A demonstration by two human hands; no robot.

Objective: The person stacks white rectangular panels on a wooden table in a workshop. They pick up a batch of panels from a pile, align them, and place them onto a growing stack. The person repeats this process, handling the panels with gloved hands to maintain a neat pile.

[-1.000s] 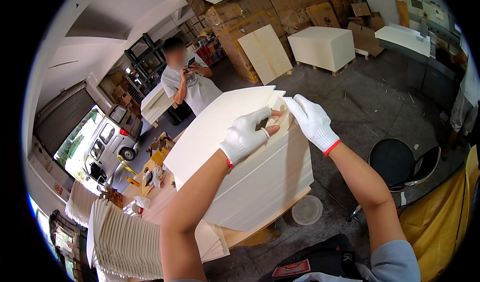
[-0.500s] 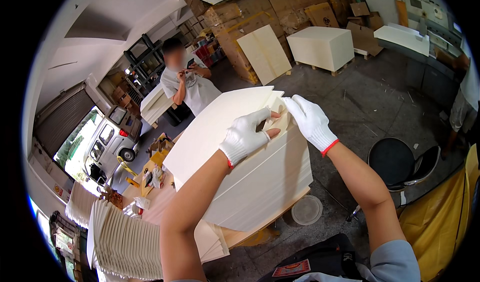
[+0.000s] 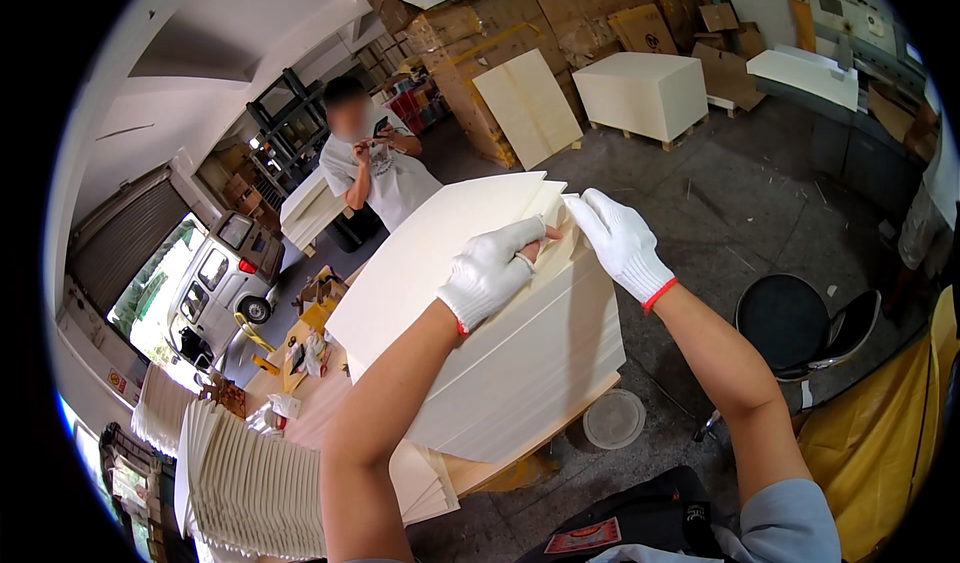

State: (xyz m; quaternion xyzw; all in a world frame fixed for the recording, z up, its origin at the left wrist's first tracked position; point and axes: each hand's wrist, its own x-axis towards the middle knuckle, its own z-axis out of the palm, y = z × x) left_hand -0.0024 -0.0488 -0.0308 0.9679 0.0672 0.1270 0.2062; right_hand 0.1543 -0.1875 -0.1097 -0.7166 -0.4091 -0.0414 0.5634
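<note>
A tall stack of white board sheets [image 3: 500,363] stands before me, its top sheets shifted and fanned at the right corner. On those edges lies my left hand [image 3: 490,271] in a white glove, with the bare tips of thumb and index finger showing. Its finger and thumb are drawn together at the edge of the upper sheets. At the far right corner, my gloved right hand [image 3: 620,243] grips the sheets' edge, its fingers close together and partly hidden. How many sheets either hand holds cannot be made out.
Piles of shaped white sheets [image 3: 250,473] lie at the lower left, near tools and bags on the wooden table [image 3: 470,471]. A round plastic lid or tub [image 3: 614,419] and a black chair [image 3: 785,323] are at right. Beyond the stack stands a person [image 3: 375,163] holding a phone.
My left thumb has moved up toward the index finger, closing the gap between them. My right hand stays nearly still at the corner. The person at the far right has shifted slightly.
</note>
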